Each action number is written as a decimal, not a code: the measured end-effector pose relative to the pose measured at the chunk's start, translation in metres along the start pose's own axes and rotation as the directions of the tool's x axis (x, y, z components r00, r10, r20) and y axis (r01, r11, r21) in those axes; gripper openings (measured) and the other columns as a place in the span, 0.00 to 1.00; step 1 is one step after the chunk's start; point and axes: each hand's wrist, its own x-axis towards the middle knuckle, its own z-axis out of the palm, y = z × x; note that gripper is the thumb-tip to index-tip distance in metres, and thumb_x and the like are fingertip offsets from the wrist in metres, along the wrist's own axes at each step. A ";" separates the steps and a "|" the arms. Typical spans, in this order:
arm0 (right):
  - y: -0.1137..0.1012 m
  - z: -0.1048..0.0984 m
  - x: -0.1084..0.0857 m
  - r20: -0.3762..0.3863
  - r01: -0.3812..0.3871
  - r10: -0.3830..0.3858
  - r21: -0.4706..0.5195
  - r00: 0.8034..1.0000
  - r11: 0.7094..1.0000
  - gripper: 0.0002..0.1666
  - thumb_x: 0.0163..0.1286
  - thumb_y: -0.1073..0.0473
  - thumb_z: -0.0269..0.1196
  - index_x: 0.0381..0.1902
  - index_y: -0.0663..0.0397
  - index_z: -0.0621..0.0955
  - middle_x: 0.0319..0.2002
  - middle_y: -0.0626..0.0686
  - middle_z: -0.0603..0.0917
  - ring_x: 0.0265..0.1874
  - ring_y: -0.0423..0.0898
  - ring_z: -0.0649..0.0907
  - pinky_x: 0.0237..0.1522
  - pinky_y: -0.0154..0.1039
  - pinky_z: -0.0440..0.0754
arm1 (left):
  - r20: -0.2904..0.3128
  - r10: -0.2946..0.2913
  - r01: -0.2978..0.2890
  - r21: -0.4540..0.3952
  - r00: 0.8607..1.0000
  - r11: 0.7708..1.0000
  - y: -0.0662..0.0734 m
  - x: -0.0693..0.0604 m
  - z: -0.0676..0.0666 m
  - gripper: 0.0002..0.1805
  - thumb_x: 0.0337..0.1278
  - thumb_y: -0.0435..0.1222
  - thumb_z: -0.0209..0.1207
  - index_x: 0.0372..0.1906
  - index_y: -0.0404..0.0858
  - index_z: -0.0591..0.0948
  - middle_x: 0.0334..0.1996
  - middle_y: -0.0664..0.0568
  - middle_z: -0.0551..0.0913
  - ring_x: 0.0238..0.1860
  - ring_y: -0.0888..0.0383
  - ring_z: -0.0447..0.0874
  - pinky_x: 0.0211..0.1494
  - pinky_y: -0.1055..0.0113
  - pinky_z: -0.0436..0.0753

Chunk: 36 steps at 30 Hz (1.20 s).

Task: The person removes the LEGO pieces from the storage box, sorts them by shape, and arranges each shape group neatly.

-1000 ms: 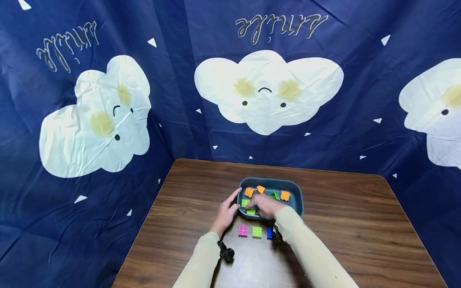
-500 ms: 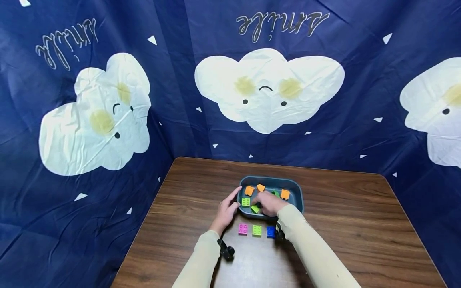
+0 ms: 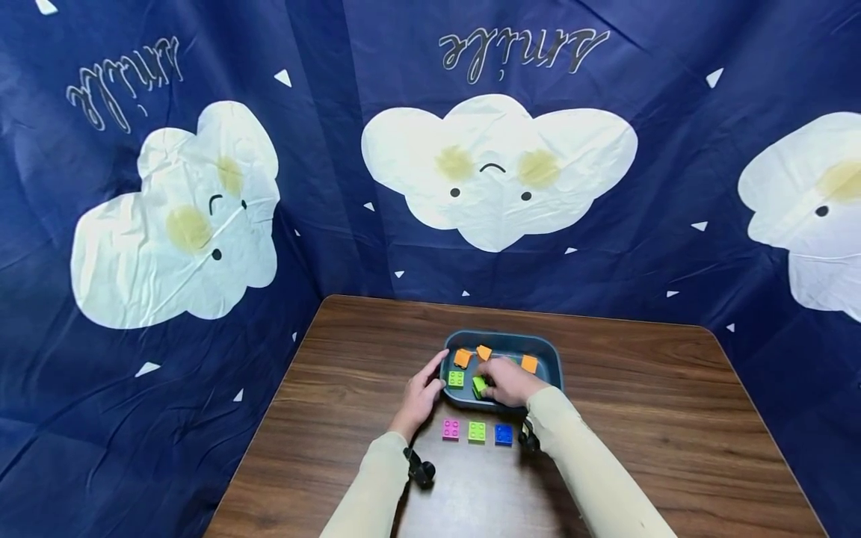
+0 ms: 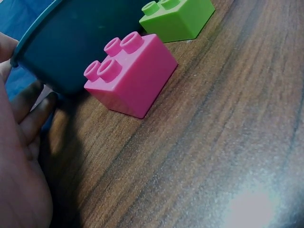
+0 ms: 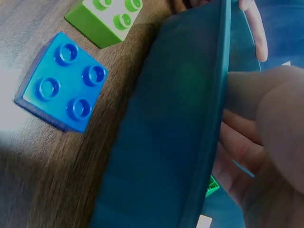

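Right hand (image 3: 509,379) pinches a green block (image 3: 479,387) inside the blue tub (image 3: 501,334).
Left hand (image 3: 417,400), grip spread, touches the tub's left end; a pink block (image 3: 451,430), second green block (image 3: 477,433) and blue block (image 3: 504,435) sit on the counter (image 3: 639,418) before the tub.

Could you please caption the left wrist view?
Left hand touching a teal tray, with a pink brick and green brick alongside.

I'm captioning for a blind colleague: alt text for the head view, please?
A person's right hand is in a teal tray, at a lime block near orange pieces, while the left hand rests against its left end. Before it, a pink block, green block and blue block stand in a row on a wooden table.
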 end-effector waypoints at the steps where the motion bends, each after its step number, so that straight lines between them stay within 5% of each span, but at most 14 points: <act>1: 0.001 0.000 0.000 -0.006 0.000 0.000 0.000 1.000 1.000 0.16 0.72 0.64 0.69 0.56 0.61 0.86 0.40 0.50 0.86 0.36 0.44 0.81 0.43 0.46 0.81 | 0.000 -0.001 0.001 0.001 1.000 1.000 0.000 0.000 0.000 0.36 0.65 0.33 0.55 0.77 0.62 0.73 0.37 0.50 0.82 0.23 0.61 0.73 0.42 0.62 0.76; 5: 0.006 0.002 -0.002 -0.028 -0.007 0.007 0.002 1.000 1.000 0.17 0.71 0.62 0.70 0.56 0.61 0.85 0.38 0.49 0.84 0.35 0.44 0.79 0.42 0.45 0.80 | 0.006 -0.009 0.009 -0.008 1.000 1.000 -0.002 -0.001 0.001 0.36 0.65 0.32 0.55 0.76 0.63 0.73 0.49 0.49 0.84 0.23 0.61 0.73 0.42 0.61 0.76; 19: 0.012 0.000 -0.016 -0.117 -0.042 0.050 0.072 0.992 0.997 0.16 0.67 0.62 0.72 0.51 0.60 0.84 0.43 0.50 0.86 0.41 0.46 0.83 0.46 0.48 0.83 | -0.001 0.006 -0.006 -0.017 1.000 1.000 -0.002 0.000 0.000 0.36 0.66 0.33 0.54 0.76 0.63 0.73 0.62 0.50 0.80 0.25 0.59 0.74 0.47 0.59 0.74; 26: 0.009 -0.007 -0.025 -0.129 -0.070 0.079 0.078 0.989 0.995 0.14 0.64 0.61 0.73 0.40 0.52 0.78 0.35 0.47 0.80 0.30 0.44 0.75 0.36 0.42 0.75 | -0.003 0.006 -0.006 -0.020 1.000 1.000 -0.003 0.000 0.001 0.36 0.65 0.32 0.55 0.76 0.62 0.73 0.61 0.50 0.81 0.27 0.57 0.75 0.50 0.57 0.75; 36: 0.007 -0.012 -0.036 -0.223 0.004 0.004 0.038 0.975 0.999 0.16 0.60 0.59 0.76 0.39 0.48 0.78 0.37 0.46 0.79 0.36 0.47 0.77 0.38 0.41 0.76 | 0.002 -0.015 0.015 -0.054 1.000 0.998 -0.003 0.001 0.001 0.35 0.67 0.32 0.55 0.76 0.63 0.74 0.49 0.43 0.84 0.22 0.58 0.72 0.42 0.61 0.74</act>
